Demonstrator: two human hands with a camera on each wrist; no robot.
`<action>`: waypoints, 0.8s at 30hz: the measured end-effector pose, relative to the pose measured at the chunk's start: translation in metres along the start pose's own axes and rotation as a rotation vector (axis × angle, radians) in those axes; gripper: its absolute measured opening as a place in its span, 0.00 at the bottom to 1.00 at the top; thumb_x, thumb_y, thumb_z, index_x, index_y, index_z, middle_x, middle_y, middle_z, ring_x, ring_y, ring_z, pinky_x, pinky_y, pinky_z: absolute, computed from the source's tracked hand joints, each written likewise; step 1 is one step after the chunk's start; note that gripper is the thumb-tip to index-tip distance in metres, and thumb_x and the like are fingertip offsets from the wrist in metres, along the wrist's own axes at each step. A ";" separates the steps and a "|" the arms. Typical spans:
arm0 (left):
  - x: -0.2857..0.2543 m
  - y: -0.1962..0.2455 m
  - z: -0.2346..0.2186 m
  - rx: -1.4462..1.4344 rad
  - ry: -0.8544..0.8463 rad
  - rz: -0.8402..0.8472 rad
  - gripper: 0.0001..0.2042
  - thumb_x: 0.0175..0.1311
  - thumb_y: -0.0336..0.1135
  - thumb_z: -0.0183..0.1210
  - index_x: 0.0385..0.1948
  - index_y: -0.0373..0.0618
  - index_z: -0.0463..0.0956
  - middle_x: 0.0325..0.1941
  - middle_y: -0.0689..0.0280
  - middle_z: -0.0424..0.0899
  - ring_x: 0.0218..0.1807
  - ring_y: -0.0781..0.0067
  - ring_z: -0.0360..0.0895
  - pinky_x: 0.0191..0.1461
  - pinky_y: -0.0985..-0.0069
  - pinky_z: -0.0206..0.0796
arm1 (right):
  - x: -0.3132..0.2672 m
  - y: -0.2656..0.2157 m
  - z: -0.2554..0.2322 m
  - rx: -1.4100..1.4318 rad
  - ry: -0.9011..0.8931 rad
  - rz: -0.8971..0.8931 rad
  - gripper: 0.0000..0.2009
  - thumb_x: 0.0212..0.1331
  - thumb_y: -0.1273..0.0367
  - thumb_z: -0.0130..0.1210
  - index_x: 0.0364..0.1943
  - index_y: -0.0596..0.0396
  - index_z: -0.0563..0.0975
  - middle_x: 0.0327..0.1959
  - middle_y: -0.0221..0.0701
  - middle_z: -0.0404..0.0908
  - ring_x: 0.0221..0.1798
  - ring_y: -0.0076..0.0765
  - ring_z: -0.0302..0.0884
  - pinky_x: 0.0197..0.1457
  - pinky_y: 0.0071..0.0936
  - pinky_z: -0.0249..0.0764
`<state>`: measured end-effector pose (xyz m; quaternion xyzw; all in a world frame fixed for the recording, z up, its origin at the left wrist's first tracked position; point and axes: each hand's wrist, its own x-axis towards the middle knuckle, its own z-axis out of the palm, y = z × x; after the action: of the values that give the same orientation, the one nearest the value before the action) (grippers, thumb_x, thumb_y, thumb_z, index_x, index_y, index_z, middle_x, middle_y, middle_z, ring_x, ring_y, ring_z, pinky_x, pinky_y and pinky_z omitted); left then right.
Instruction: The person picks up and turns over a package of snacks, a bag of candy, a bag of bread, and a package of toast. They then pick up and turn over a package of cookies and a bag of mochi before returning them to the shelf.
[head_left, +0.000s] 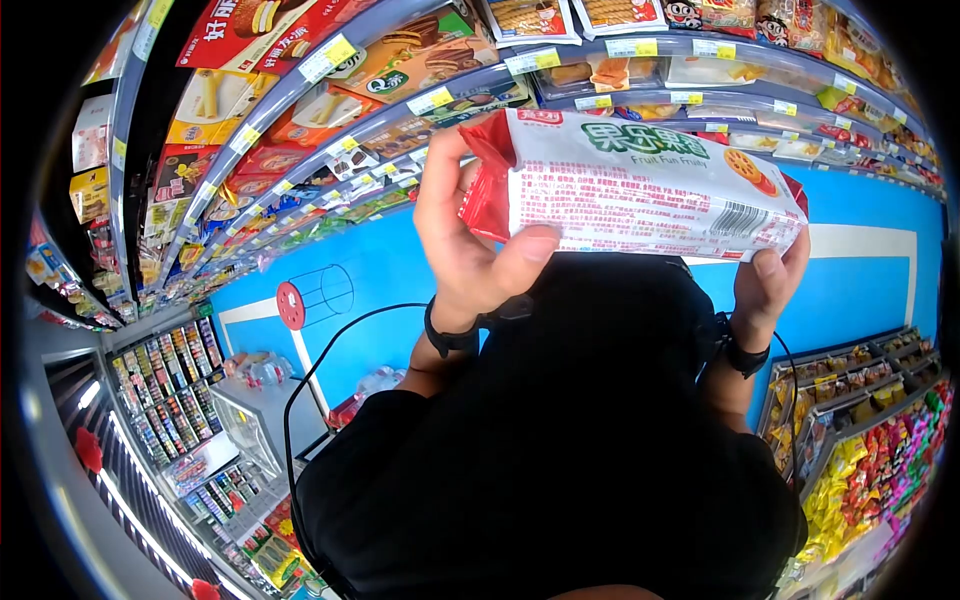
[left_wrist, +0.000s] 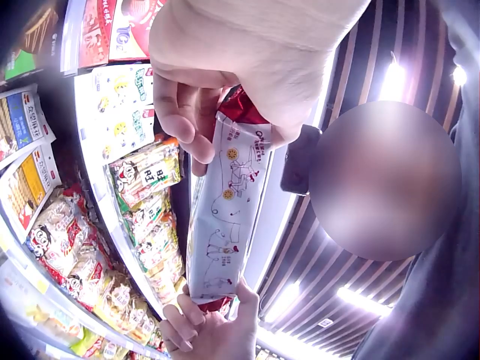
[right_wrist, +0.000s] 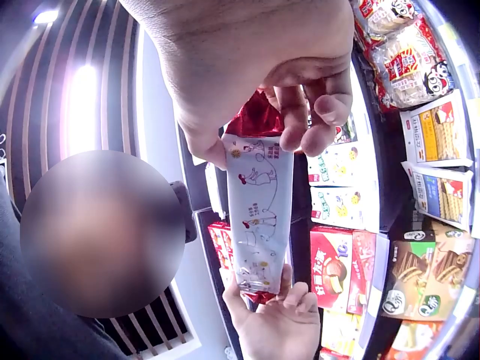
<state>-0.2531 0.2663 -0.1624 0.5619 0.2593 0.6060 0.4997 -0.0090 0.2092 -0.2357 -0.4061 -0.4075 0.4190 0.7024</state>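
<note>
A long white biscuit packet (head_left: 640, 170) with red ends spans both hands, its side with small print, a barcode and green lettering showing in the head view. My left hand (head_left: 462, 245) grips the left end, thumb on the printed side. The right hand (head_left: 772, 280) holds the opposite end near the barcode, thumb at the lower corner. Line drawings cover the narrow side of the packet (left_wrist: 229, 217) in the left wrist view. From the right wrist, the right hand (right_wrist: 255, 67) pinches one red end while the left hand (right_wrist: 279, 330) holds the far one.
Shelves (head_left: 680, 48) of packaged snacks with price tags curve along the front and left. A rack of bagged snacks (head_left: 860, 470) stands at the right. On the blue floor (head_left: 380, 255) is a round wire basket (head_left: 325, 292). A counter (head_left: 265, 415) is at the lower left.
</note>
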 end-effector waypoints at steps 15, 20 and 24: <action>-0.004 0.002 -0.001 -0.001 0.016 -0.014 0.35 0.50 0.39 0.68 0.55 0.30 0.59 0.41 0.56 0.80 0.43 0.76 0.77 0.47 0.81 0.67 | -0.006 -0.005 0.004 0.006 -0.023 0.016 0.40 0.46 0.58 0.65 0.61 0.69 0.62 0.56 0.43 0.73 0.58 0.36 0.71 0.63 0.31 0.64; -0.003 0.002 -0.003 -0.024 -0.001 -0.035 0.34 0.50 0.38 0.68 0.55 0.31 0.59 0.43 0.56 0.80 0.44 0.75 0.77 0.48 0.80 0.67 | -0.006 -0.003 0.005 0.008 -0.005 0.031 0.40 0.46 0.60 0.64 0.62 0.69 0.62 0.58 0.44 0.71 0.62 0.38 0.68 0.67 0.32 0.59; -0.004 0.000 -0.005 -0.017 -0.019 -0.044 0.33 0.52 0.36 0.67 0.55 0.32 0.59 0.43 0.57 0.80 0.43 0.76 0.77 0.47 0.81 0.67 | -0.008 -0.004 0.003 0.016 0.006 0.038 0.40 0.47 0.59 0.64 0.62 0.69 0.61 0.48 0.38 0.77 0.41 0.25 0.75 0.43 0.20 0.70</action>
<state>-0.2584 0.2637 -0.1649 0.5574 0.2616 0.5918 0.5203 -0.0131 0.2016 -0.2323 -0.4093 -0.3941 0.4342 0.6990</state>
